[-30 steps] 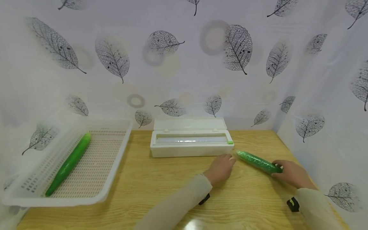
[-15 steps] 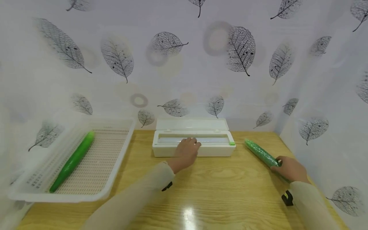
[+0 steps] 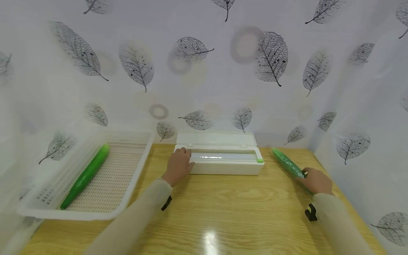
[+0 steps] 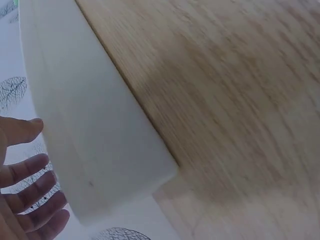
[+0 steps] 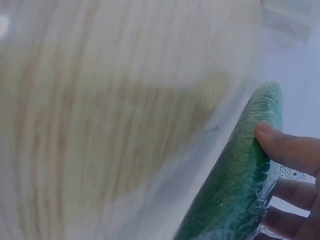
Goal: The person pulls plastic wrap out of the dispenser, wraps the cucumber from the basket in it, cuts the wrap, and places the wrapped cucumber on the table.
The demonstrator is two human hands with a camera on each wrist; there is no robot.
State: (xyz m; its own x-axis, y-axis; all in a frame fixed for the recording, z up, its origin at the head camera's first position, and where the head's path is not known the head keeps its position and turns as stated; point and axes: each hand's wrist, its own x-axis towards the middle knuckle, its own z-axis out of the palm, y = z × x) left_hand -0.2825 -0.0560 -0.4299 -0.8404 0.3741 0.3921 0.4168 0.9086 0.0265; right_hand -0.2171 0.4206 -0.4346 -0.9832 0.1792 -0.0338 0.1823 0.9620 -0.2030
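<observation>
In the head view my left hand (image 3: 178, 164) is at the left end of a white cling film dispenser (image 3: 227, 169), whose lid stands raised behind it. A roll of film (image 3: 223, 156) shows inside. Seen from the left wrist, the thumb and loosely spread fingers (image 4: 31, 165) lie along the edge of the dispenser box (image 4: 100, 130). My right hand (image 3: 315, 180) holds a cucumber (image 3: 288, 165) wrapped in clear film, at the right of the table. The right wrist view shows the thumb pressed on the wrapped cucumber (image 5: 232, 170) and the fingers behind it.
To the left stands a white plastic basket (image 3: 135, 180) with another cucumber (image 3: 85, 177) in it. The wooden table (image 3: 229, 205) runs up to a leaf-printed curtain (image 3: 204, 81) at the back and right. A green piece (image 3: 260, 160) sits on the dispenser's right end.
My left hand has moved left along the front of the dispenser to its left end. My right hand keeps hold of the wrapped cucumber, which has turned slightly and shifted.
</observation>
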